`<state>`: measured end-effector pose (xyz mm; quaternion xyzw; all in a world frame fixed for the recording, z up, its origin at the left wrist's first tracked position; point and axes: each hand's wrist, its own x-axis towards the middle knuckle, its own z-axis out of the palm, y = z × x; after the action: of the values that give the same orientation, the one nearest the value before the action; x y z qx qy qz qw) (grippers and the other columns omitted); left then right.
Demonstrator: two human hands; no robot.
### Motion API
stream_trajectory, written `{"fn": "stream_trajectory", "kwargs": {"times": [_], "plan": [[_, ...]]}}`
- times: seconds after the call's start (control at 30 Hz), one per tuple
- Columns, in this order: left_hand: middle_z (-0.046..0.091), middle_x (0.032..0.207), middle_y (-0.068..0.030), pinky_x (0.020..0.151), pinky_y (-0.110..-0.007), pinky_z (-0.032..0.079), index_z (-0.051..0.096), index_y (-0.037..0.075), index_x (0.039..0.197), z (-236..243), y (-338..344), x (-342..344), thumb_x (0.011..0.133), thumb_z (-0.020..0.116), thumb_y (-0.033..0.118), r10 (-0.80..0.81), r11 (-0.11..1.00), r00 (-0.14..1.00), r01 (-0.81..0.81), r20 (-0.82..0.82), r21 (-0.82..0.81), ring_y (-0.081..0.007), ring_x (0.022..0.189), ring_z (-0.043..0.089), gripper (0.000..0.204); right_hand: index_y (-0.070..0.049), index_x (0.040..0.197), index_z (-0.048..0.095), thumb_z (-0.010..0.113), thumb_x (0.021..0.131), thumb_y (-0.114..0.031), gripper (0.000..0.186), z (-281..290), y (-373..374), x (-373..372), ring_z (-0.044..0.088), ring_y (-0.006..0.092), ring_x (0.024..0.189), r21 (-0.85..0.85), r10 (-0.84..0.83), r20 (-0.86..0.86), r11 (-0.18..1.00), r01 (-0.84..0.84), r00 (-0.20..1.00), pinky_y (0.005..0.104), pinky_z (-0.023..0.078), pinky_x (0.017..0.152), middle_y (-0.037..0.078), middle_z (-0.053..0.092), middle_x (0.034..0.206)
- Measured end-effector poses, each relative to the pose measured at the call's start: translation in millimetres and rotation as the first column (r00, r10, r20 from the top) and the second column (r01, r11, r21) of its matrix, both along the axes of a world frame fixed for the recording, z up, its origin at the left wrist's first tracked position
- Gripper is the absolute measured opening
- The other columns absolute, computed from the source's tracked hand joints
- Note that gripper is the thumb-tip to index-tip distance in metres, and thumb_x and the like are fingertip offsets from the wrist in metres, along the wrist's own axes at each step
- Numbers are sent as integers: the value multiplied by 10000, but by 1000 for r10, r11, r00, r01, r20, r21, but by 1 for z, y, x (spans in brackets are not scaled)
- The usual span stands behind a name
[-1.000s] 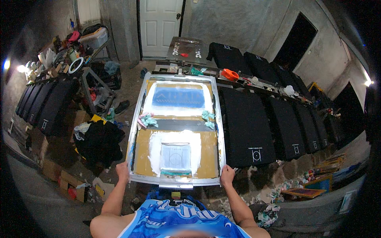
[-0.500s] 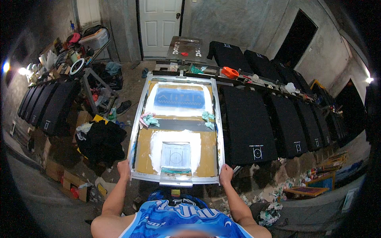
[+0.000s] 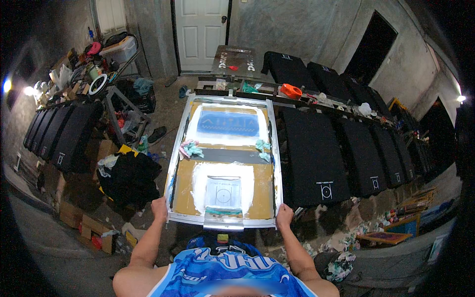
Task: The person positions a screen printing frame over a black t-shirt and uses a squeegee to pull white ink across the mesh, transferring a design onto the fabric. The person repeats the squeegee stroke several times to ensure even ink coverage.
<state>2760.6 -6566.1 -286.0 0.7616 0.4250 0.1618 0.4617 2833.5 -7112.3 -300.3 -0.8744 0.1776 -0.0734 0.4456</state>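
A screen-printing frame with pale metal rails lies in front of me. My left hand is closed on its near left corner, and my right hand grips the near right corner. Its tan mesh has two white-bordered openings: a blue patterned panel at the far end, and a pale panel with a circle design nearer me. Over the near rail rests a flat metal-backed squeegee, untouched by either hand. Crumpled rags, one pink and green, one green, lie on the frame's middle band.
Black cloth pieces on boards line up to the right, with more at the far left. Behind the frame runs a ledge holding an orange tape dispenser-like object. A black cloth heap sits on the floor at left.
The view has shifted slightly, so the surroundings sit a little farther right. Both hands keep their hold on the frame's near corners; the rags and squeegee stay in place on it.
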Motion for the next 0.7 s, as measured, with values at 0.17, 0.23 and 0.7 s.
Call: {"fn": "stream_trajectory", "kwargs": {"times": [0.17, 0.23, 0.7], "plan": [[645, 616, -170, 630, -421, 463, 697, -95, 805, 15, -12, 1, 839, 664, 258, 17, 997, 999, -14, -50, 79, -188, 603, 601, 357, 51, 795, 568, 498, 939, -243, 335, 3, -4, 3, 574, 439, 685, 20, 18, -49, 1000, -17, 999, 497, 427, 656, 274, 585, 759], [648, 618, -174, 637, -416, 467, 701, -89, 801, 24, -15, 3, 840, 665, 261, -23, 996, 999, 27, -44, 88, -198, 607, 608, 355, 51, 792, 566, 493, 937, -247, 340, 2, -2, 4, 573, 428, 680, 28, 6, -20, 1000, -6, 1000, 501, 423, 655, 272, 582, 754], [695, 727, -213, 670, -423, 499, 734, -68, 890, 30, -9, 5, 858, 721, 314, -237, 967, 963, 247, -127, 67, -243, 687, 687, 383, 48, 883, 630, 488, 966, -257, 347, -12, -8, 11, 614, 473, 821, 16, 27, -40, 1000, -26, 999, 506, 461, 736, 278, 643, 855]]}}
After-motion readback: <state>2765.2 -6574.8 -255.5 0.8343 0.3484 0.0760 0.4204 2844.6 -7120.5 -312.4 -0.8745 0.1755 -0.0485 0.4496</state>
